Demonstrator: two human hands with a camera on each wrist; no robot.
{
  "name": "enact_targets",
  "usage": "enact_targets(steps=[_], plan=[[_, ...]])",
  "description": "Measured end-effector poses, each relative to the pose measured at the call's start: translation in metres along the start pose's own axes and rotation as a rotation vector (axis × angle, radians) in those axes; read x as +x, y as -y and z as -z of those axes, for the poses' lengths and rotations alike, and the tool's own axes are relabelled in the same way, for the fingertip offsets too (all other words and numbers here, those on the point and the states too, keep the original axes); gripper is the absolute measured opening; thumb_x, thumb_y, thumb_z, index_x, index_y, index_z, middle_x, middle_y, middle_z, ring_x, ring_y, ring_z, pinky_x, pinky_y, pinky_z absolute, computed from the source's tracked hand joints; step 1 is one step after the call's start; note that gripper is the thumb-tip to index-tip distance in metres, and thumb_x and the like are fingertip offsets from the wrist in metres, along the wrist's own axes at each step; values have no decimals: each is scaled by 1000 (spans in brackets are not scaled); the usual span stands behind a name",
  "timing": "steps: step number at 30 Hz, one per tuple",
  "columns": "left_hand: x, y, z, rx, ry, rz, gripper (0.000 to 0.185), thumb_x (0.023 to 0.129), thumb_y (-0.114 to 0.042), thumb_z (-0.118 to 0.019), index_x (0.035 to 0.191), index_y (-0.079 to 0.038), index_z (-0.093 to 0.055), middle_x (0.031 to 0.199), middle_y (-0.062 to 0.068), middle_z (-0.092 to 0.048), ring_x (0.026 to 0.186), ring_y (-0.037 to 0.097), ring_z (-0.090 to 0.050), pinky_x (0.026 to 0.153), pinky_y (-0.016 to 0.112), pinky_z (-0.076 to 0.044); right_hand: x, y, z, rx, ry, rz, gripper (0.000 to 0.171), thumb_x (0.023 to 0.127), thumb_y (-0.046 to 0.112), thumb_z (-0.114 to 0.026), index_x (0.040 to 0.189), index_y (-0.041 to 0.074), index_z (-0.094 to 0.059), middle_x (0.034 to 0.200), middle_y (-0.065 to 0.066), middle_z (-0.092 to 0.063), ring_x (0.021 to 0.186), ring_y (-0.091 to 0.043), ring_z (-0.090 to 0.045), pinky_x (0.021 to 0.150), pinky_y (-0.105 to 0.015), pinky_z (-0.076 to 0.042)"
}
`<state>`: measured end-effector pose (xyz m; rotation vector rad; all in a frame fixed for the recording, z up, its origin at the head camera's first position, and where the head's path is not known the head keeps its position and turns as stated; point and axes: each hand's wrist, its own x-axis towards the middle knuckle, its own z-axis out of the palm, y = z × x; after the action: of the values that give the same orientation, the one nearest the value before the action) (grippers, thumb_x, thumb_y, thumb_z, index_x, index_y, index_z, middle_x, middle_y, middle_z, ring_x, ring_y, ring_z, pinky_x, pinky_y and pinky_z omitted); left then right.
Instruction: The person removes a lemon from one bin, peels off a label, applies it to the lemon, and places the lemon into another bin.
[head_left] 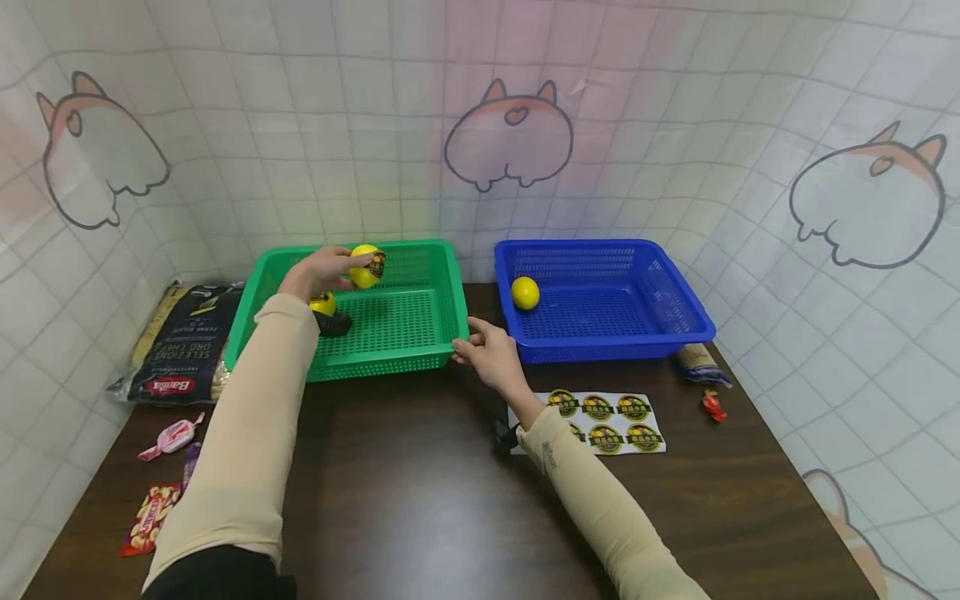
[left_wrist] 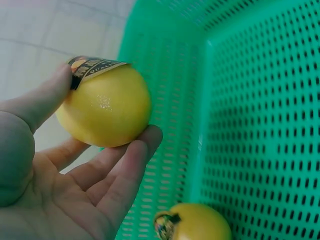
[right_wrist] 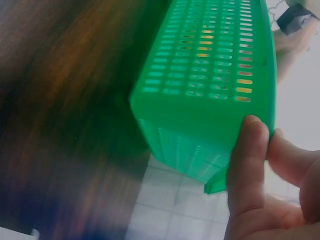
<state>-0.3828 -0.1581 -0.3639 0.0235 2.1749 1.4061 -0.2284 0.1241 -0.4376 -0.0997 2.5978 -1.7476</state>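
Standing here, I see a person's left hand (head_left: 318, 272) grasping a yellow fruit (head_left: 362, 274) above the green basket (head_left: 397, 321), thumb on its black label (left_wrist: 95, 68), whose edge stands away from the skin. The right hand (head_left: 489, 357) pinches that basket's near right corner between thumb and finger. A second fruit (head_left: 323, 302) lies inside; a third (head_left: 525, 292) sits in the blue basket (head_left: 600, 312), at its left. Nearer, a sticker sheet (head_left: 606, 437) lies on the table (head_left: 405, 475).

bag (head_left: 191, 346) left of left basket (head_left: 397, 321) | sticker sheet (head_left: 606, 423) before right basket (head_left: 603, 310)
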Motion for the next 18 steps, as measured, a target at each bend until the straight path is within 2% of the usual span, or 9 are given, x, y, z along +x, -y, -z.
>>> enact_targets(steps=[6, 11, 14, 18], plan=[[7, 18, -7, 136, -5, 41, 71, 106, -41, -43, 157, 1, -18, 160, 25, -23, 145, 38, -36, 121, 45, -38, -1, 2, 1, -74, -13, 18, 59, 95, 18, -68, 147, 3, -46, 102, -17, -77, 80, -21, -77, 78, -32, -63], [9, 28, -13, 176, 11, 146, 69, 106, -37, -42, 156, 5, -17, 161, 27, -19, 147, 39, -34, 121, 43, -38, -1, 3, 1, -102, -6, 18, 59, 95, 20, -68, 147, 3, -46, 101, -16, -77, 78, -17, -77, 77, -28, -63], [10, 32, -15, 214, 14, 198, 70, 106, -36, -42, 155, 7, -17, 159, 29, -23, 144, 38, -40, 119, 42, -41, -2, 5, 2, -112, -1, 15, 58, 95, 20, -68, 147, 3, -46, 102, -16, -77, 79, -17, -77, 78, -29, -63], [14, 38, -16, 321, 45, 217, 71, 106, -39, -42, 152, 11, -20, 153, 31, -30, 137, 39, -45, 114, 41, -46, -1, 6, 2, -94, -1, 7, 58, 95, 19, -69, 146, 3, -47, 104, -18, -77, 79, -20, -77, 79, -34, -63]])
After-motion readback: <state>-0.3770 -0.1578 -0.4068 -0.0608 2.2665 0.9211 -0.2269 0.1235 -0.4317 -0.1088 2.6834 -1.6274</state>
